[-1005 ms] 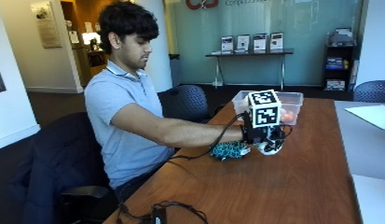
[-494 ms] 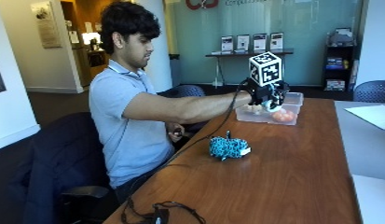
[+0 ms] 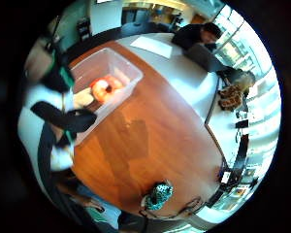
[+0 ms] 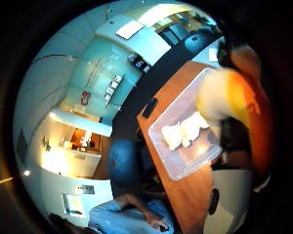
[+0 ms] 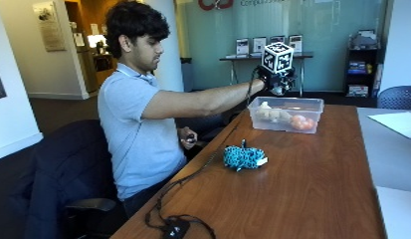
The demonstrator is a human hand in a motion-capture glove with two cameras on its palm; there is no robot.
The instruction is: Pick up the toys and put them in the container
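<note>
Wooden table (image 5: pixel 311 189): hand (image 5: pixel 276 79) above container (image 5: pixel 284 115), grip unclear; teal toy (image 5: pixel 243 157) well apart.

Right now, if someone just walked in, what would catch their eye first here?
Probably the gloved right hand raised above the clear plastic container at the table's far end, with an orange toy and a pale toy inside. Next, the teal spotted toy lying alone on the wooden table, nearer the person.
</note>
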